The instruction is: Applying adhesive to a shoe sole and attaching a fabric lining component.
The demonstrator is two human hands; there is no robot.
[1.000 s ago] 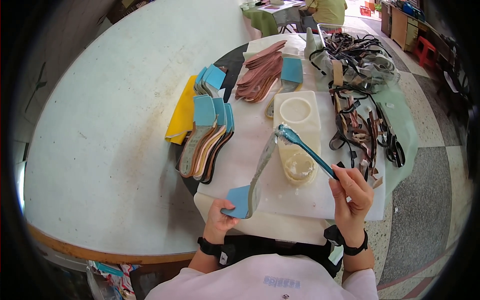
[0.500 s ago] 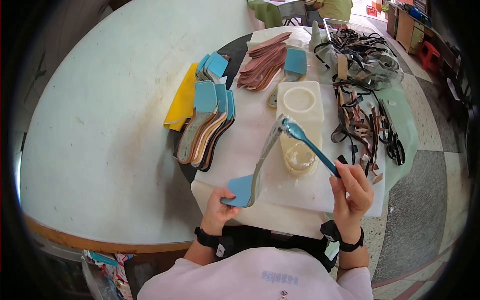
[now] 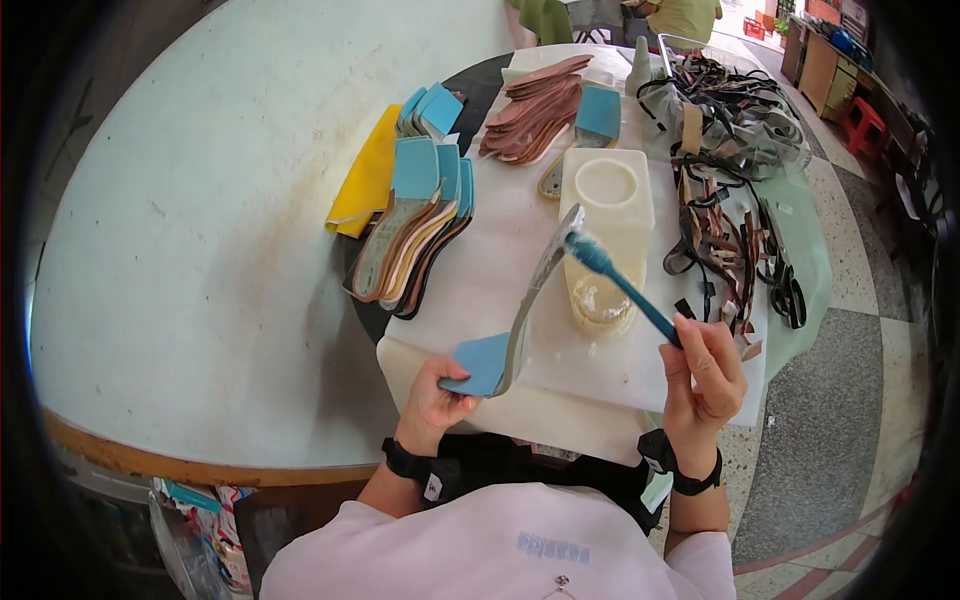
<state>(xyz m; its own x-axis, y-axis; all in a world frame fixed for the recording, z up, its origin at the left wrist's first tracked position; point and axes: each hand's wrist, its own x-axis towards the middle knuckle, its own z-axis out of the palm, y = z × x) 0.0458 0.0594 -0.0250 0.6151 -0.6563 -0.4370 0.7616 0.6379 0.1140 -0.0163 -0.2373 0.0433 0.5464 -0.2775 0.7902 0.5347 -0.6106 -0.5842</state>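
Note:
My left hand (image 3: 432,405) is closed on the blue heel end of a shoe insole (image 3: 480,363), thumb on top. The insole's grey, curved body rises away from me, tilted up on its edge above the white work sheet. My right hand (image 3: 705,380) pinches the end of a teal-handled brush (image 3: 632,290) between thumb and fingers. The bristles touch, or nearly touch, the insole just below its toe tip, where a wet whitish smear shows. Beneath the brush stands a cream plastic container (image 3: 630,230) with pale, sticky residue around its near opening.
Stacked insoles with blue heels (image 3: 415,170) lie to the left, by a yellow cloth (image 3: 365,180). Brownish-pink insole pieces (image 3: 530,110) are piled at the back. Dark strip scraps (image 3: 720,230) and black-handled scissors (image 3: 790,300) lie on the right. Another person (image 3: 680,18) sits far off.
The brush bristles have shifted slightly down from the insole's toe tip, which now sticks out past them. Both hands keep their holds. The whole view has tilted a little.

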